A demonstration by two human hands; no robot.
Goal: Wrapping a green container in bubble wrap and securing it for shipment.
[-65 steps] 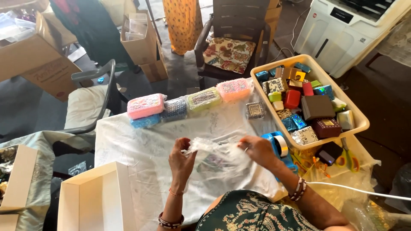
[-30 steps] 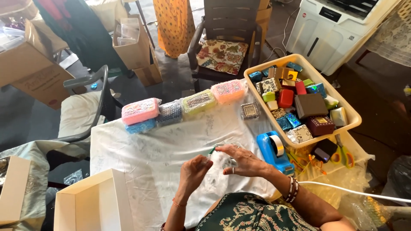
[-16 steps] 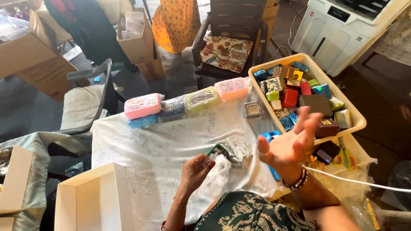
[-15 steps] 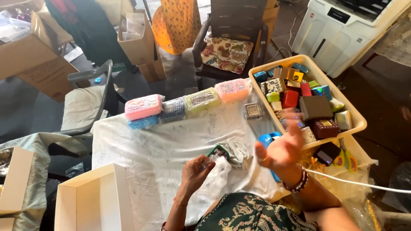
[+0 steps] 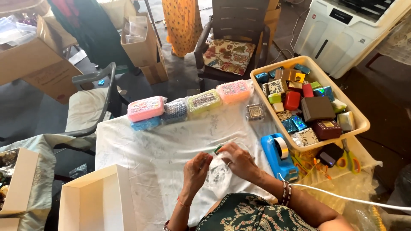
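— What are the hands on?

— A small crinkly clear plastic pouch (image 5: 219,174), glossy, with something pale and patterned showing through it. It lies on the white embroidered tablecloth (image 5: 150,149) right at the near edge, between the two hands. The left hand (image 5: 196,170) has its fingers curled against the pouch's left side; the right hand (image 5: 238,160) is curled over the top right, fingertips pinching the film. Both are closed on it. A bit of green shows at the pouch's top edge, too small to make out.

— And around them?

— Just right of the right hand, one blue tape dispenser (image 5: 279,155), hard plastic, with a pale roll in it. Beyond that, one beige plastic crate (image 5: 358,124) heaped with little gift boxes: foil-blue, red, brown, gold-patterned. I can't count them exactly.

— The row at the back?

— Five soft, beaded-looking packs (image 5: 188,106) in wrap: pink, blue, grey-blue, green, pink. One small square framed piece (image 5: 255,111) lies beside them. Near left, one open white cardboard box (image 5: 95,201). Orange-handled scissors (image 5: 347,157) lie by the crate.
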